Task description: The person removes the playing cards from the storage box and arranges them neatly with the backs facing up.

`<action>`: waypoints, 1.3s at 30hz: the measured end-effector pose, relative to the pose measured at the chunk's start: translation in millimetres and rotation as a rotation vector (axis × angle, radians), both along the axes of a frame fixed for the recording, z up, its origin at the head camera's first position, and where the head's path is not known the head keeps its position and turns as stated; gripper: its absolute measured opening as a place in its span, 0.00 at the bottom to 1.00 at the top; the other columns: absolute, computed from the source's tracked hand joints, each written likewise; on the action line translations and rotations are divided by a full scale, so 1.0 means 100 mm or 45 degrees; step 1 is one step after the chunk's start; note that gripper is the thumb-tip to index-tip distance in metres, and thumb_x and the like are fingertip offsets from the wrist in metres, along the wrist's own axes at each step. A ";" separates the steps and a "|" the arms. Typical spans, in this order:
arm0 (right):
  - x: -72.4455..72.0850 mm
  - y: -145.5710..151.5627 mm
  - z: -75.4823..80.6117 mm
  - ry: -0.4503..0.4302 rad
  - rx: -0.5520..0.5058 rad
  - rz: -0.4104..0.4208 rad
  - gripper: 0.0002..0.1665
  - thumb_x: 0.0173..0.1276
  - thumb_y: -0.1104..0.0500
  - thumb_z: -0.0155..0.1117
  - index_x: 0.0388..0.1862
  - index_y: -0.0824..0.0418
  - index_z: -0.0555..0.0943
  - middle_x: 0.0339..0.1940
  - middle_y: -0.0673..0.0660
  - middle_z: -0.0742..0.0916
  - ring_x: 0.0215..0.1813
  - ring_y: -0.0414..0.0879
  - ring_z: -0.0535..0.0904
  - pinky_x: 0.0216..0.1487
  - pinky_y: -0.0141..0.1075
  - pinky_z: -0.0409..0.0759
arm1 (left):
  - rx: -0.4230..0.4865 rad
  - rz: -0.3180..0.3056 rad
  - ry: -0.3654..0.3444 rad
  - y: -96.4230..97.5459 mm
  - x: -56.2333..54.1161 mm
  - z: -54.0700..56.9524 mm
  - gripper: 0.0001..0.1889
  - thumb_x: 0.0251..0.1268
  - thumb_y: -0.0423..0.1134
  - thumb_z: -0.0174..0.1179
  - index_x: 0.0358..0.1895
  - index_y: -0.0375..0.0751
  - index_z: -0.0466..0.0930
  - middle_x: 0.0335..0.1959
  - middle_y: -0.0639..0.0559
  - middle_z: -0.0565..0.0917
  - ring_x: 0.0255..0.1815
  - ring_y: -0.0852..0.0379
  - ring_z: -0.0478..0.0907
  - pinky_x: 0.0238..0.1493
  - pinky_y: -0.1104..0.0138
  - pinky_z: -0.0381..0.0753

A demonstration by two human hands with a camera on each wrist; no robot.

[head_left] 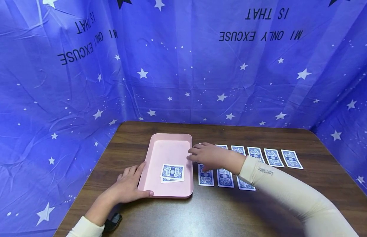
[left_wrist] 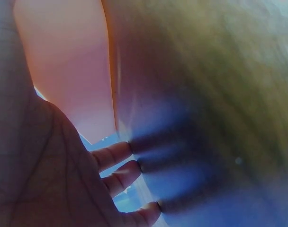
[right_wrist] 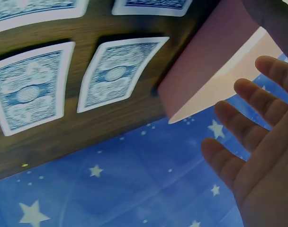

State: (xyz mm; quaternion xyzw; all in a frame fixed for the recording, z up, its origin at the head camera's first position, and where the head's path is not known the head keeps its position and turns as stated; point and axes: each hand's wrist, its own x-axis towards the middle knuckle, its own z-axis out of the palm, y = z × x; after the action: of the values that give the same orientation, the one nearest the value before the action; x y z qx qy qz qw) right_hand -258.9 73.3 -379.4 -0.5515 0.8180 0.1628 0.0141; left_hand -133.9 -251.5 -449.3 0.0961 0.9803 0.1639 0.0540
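Observation:
A pink tray (head_left: 171, 153) lies on the table with two overlapping blue-backed playing cards (head_left: 172, 171) inside, toward its near end. My left hand (head_left: 127, 185) rests against the tray's left side, thumb at the near left corner. In the left wrist view its fingertips (left_wrist: 122, 177) touch the table beside the tray. My right hand (head_left: 211, 155) hovers at the tray's right rim, fingers extended and holding nothing. Beneath and beside it are face-down cards in two rows, including a near-row card (head_left: 206, 177) and a far-row card (right_wrist: 118, 73). The hand and forearm partly cover some cards.
The far row runs rightward to an end card (head_left: 291, 159); the near row is shorter, with another card (head_left: 225, 178) in it. A blue starry curtain (head_left: 186, 65) encloses the wooden table (head_left: 183, 217) at the back and sides.

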 end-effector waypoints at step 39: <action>-0.11 -0.81 -0.27 0.154 0.182 0.185 0.50 0.57 0.47 0.76 0.77 0.41 0.63 0.75 0.47 0.69 0.73 0.49 0.65 0.67 0.49 0.67 | -0.010 -0.008 0.026 0.00 0.00 0.00 0.64 0.43 0.78 0.63 0.79 0.39 0.51 0.65 0.34 0.69 0.65 0.35 0.63 0.53 0.37 0.66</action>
State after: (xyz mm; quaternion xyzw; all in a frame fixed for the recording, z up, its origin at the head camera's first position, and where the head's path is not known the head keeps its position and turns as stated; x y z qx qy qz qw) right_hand -270.2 -7.9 -406.4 -0.5960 0.7616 0.2542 -0.0080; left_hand -133.6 -251.7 -449.5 0.1008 0.9811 0.1589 0.0448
